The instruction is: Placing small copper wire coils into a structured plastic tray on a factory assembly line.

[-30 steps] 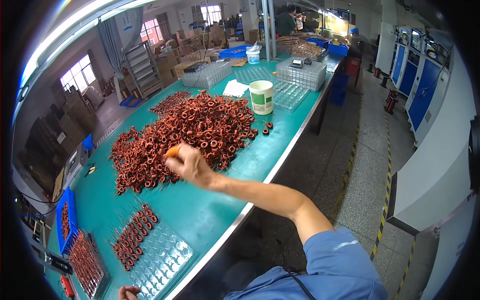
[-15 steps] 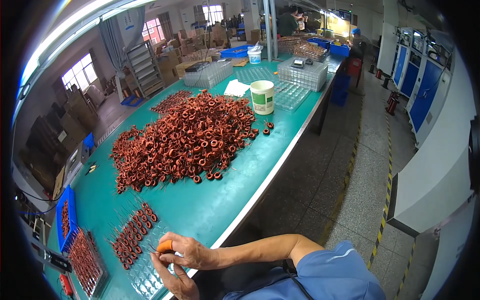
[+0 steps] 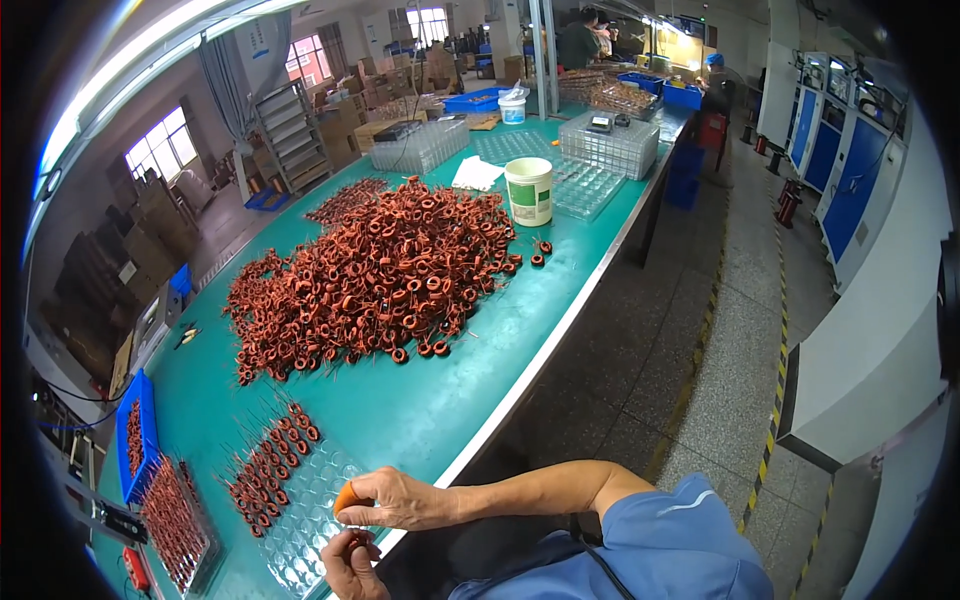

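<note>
My left hand [image 3: 350, 572] is closed at the front edge of the table, its fingertips round a small dark red wire-wound ring coil [image 3: 360, 541] that they partly hide. Just above it my right hand [image 3: 405, 500], with an orange finger cot [image 3: 346, 497] on one finger, has thumb and finger pinched together; whatever sits between them is too small to make out. Beneath and left of both hands lies a clear plastic tray [image 3: 318, 482] with round pockets. Rows of red ring coils [image 3: 270, 470], wire leads sticking up, fill its left part.
A big heap of red ring coils [image 3: 375, 275] covers the table's middle. At the left stand a filled coil tray [image 3: 178, 525] and a blue bin [image 3: 143, 430]. Beyond the heap are a white-green tub [image 3: 528, 192] and stacked clear trays [image 3: 608, 145]. Pliers [image 3: 187, 336] lie far left.
My hands have moved apart, the left one lower and toward me, the right one slightly right. More of the tray's pockets now show, and a coil is visible in my left fingers.
</note>
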A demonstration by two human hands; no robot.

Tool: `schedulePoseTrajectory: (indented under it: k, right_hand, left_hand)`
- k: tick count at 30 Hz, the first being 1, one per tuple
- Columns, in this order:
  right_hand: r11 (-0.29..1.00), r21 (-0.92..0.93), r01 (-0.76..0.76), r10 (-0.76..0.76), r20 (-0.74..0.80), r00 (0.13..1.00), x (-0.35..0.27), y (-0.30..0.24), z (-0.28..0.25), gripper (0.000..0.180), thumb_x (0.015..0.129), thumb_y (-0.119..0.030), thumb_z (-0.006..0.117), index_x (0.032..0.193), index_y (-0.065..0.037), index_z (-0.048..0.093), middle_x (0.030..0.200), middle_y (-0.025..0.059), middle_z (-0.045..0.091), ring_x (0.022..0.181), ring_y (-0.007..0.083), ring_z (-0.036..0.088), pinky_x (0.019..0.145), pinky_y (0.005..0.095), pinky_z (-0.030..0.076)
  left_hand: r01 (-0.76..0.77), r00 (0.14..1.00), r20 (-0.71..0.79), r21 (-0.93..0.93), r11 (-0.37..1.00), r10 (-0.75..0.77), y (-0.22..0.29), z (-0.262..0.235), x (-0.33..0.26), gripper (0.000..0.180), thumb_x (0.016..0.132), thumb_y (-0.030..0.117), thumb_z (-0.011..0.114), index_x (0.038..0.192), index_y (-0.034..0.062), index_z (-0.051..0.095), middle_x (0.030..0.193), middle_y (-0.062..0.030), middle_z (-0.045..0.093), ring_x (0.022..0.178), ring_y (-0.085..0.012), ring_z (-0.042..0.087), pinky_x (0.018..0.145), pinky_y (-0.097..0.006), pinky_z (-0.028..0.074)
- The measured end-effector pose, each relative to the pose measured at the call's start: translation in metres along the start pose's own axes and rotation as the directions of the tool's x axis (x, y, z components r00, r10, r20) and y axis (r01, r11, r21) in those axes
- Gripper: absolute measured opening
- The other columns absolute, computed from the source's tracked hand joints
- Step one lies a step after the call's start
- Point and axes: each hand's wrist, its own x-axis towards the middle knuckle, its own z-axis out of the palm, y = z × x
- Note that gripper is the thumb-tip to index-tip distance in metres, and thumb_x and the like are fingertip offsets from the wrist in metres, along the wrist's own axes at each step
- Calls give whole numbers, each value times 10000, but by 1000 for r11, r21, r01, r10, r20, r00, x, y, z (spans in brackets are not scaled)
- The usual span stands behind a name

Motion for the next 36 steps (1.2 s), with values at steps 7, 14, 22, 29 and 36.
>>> schedulePoseTrajectory:
  k: [7, 14, 22, 29, 36]
  right_hand:
    - [993, -88, 83, -87, -43, 995, -10, 17, 8, 262, 879, -233, 630, 976, 10, 627, 838, 123, 656, 734, 225, 638, 671, 313, 499]
    - [994, 13, -104, 103, 59, 993, -13, 2, -2, 296, 897, -251, 609, 1023, 17, 617, 1039, 106, 574, 1056, 248, 532, 859, 340, 450]
    - [438, -753, 491, -688, 71, 722, -16, 9, 13, 192, 722, -101, 631, 888, -15, 585, 963, 106, 551, 1008, 259, 545, 868, 425, 427]
    - [498, -746, 442, -614, 57, 787, -13, 8, 1, 264, 730, -132, 684, 968, -39, 615, 1069, 96, 535, 1076, 270, 516, 894, 413, 413]
    - [620, -627, 472, -600, 9, 800, -11, 2, -12, 231, 771, -174, 690, 937, -31, 617, 1040, 84, 546, 1073, 277, 518, 896, 431, 420]
  left_hand:
    - [295, 951, 77, -513, 806, -299, 5, 6, -8, 298, 955, 140, 495, 1214, 10, 425, 916, -129, 574, 653, -147, 546, 562, -235, 453]
    - [342, 927, 33, -486, 804, -374, 14, 15, -8, 306, 954, 212, 523, 1142, -29, 532, 865, -84, 581, 639, -126, 542, 550, -212, 440]
    - [291, 879, -249, -396, 871, -407, 10, 25, 8, 246, 951, 135, 501, 1087, -55, 577, 755, -57, 586, 600, -107, 518, 546, -225, 428]
    - [312, 890, -150, -489, 815, -431, 11, 23, 13, 231, 955, 140, 504, 1106, -24, 567, 842, -61, 604, 632, -106, 534, 550, -222, 438]
    - [296, 892, -156, -507, 809, -425, 16, 28, 11, 219, 945, 112, 511, 1100, -31, 571, 874, -85, 607, 662, -127, 549, 574, -236, 460]
